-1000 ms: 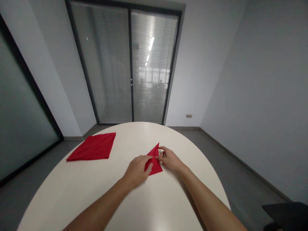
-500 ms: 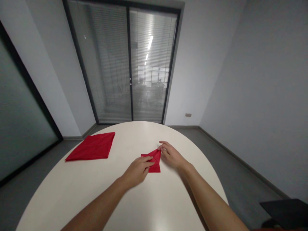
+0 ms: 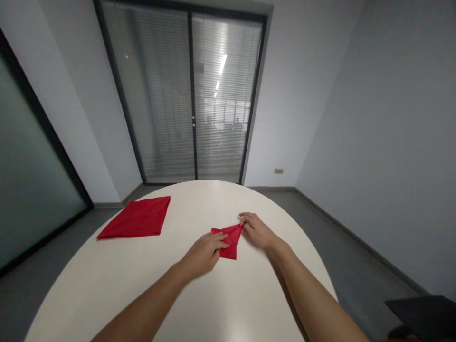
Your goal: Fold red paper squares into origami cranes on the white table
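Observation:
A small folded red napkin (image 3: 231, 240) lies on the round white table (image 3: 199, 294), between my hands. My left hand (image 3: 204, 252) rests on its left part, fingers stretched flat and pressing it down. My right hand (image 3: 257, 230) pinches the napkin's right corner with its fingertips, fingers pressed together. The napkin is a crumpled, partly folded shape, and part of it is hidden under my left fingers.
A larger red cloth (image 3: 137, 217), folded flat into a square, lies at the table's far left. Beyond the table are glass doors with blinds (image 3: 188, 95). A dark object (image 3: 420, 308) shows at the lower right, off the table.
The napkin's upright triangular point has been folded down and to the right. My right hand moved right with the corner; my left hand stayed pressing on the napkin.

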`<state>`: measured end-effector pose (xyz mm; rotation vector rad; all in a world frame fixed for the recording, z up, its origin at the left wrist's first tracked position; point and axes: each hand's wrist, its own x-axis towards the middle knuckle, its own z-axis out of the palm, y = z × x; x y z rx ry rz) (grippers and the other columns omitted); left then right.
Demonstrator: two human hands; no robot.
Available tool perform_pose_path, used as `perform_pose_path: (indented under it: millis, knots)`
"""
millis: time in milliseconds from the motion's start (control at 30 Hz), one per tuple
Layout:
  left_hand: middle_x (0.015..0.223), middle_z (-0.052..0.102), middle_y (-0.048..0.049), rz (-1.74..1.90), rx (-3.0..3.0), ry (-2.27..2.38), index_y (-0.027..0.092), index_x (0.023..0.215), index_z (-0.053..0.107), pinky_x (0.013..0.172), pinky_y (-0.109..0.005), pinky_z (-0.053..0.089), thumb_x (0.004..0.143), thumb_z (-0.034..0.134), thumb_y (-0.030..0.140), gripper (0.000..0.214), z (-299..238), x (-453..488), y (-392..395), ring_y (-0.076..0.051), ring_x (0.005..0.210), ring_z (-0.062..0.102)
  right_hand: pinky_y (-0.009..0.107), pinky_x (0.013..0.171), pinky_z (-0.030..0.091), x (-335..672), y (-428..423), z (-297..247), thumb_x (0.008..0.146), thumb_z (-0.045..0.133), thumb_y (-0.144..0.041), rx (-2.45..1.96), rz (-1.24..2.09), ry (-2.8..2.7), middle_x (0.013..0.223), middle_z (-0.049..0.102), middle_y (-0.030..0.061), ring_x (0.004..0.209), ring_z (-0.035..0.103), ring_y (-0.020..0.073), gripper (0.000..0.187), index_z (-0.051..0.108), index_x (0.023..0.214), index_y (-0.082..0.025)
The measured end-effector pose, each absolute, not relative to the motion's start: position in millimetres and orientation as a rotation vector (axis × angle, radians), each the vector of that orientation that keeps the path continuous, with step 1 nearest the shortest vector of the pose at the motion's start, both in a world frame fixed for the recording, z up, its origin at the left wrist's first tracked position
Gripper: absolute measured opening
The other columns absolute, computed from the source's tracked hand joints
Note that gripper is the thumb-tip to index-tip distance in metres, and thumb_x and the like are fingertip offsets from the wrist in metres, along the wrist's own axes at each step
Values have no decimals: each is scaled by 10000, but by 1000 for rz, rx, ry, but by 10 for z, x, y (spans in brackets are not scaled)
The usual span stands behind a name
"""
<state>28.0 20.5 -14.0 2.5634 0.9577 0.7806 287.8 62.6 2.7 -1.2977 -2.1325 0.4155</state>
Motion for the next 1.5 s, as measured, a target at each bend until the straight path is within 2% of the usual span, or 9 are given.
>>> perform_pose_path:
  millis: [100, 300, 500, 600, 800, 933, 1100, 1300, 1500]
  knots:
    - [1338, 664, -55, 787, 2566, 973, 256, 1115, 750, 1132, -448, 422, 819, 526, 24, 437, -128, 276, 204, -215, 1262, 601, 440, 1093, 373, 2912, 648, -11, 805, 517, -75, -1322, 387, -2141, 1294, 632, 119, 1257, 515, 271, 215, 683, 881, -187]
    - [1311, 681, -55, 737, 2567, 989, 253, 1054, 757, 1133, -458, 408, 820, 496, 16, 423, -78, 279, 193, -209, 1255, 608, 442, 1076, 377, 2946, 679, -42, 899, 466, -142, -1289, 336, -2187, 1279, 642, 129, 1260, 520, 277, 241, 684, 809, -193]
    - [1311, 683, -53, 738, 2575, 992, 249, 1074, 744, 1133, -451, 401, 829, 491, 20, 420, -81, 282, 188, -201, 1257, 605, 396, 1016, 412, 2975, 662, 14, 912, 407, -116, -1387, 254, -2137, 1216, 658, 132, 1171, 567, 261, 274, 664, 842, -182]
    - [1342, 663, -53, 745, 2590, 994, 242, 1140, 723, 1158, -440, 376, 856, 483, 39, 424, -92, 285, 187, -197, 1284, 583, 402, 986, 432, 2913, 630, 94, 894, 425, -117, -1435, 171, -2059, 1144, 682, 128, 1101, 591, 266, 258, 673, 937, -173]
    - [1501, 516, -76, 579, 2666, 995, 221, 1411, 534, 1216, -495, 265, 971, 389, 158, 468, -66, 295, 182, -212, 1431, 424, 437, 1122, 372, 2513, 439, 184, 918, 423, -137, -1162, 233, -2256, 1334, 641, 121, 1255, 558, 251, 416, 644, 1268, -178]
    - [1609, 328, -121, 380, 2731, 1055, 171, 1530, 347, 1248, -504, 149, 1001, 394, 312, 549, -39, 299, 168, -231, 1515, 251, 468, 1198, 289, 2366, 331, 113, 983, 365, -241, -1120, 376, -2511, 1540, 451, 141, 1433, 402, 258, 530, 440, 1496, -132]
    - [1632, 198, -179, 153, 2737, 1155, 92, 1558, 256, 1239, -542, 99, 1015, 309, 447, 651, 29, 297, 86, -280, 1536, 145, 562, 1233, 127, 2474, 388, 22, 1033, 237, -384, -1562, 429, -2533, 1652, 185, 119, 1537, 135, 293, 615, 225, 1587, -118]
    - [1632, 222, -167, 148, 2736, 1189, 109, 1558, 266, 1240, -529, 106, 1001, 334, 449, 656, 58, 302, 52, -274, 1535, 163, 529, 1244, 86, 2451, 390, 80, 1023, 244, -373, -1601, 269, -2489, 1659, 144, 117, 1544, 78, 293, 638, 193, 1590, -85]
    - [1629, 255, -162, 172, 2724, 1194, 132, 1539, 313, 1241, -531, 109, 991, 370, 447, 635, 42, 322, 72, -277, 1531, 184, 457, 1253, 139, 2345, 304, 125, 1040, 170, -461, -1409, 470, -2582, 1650, 197, 88, 1536, 157, 248, 651, 208, 1592, -117]
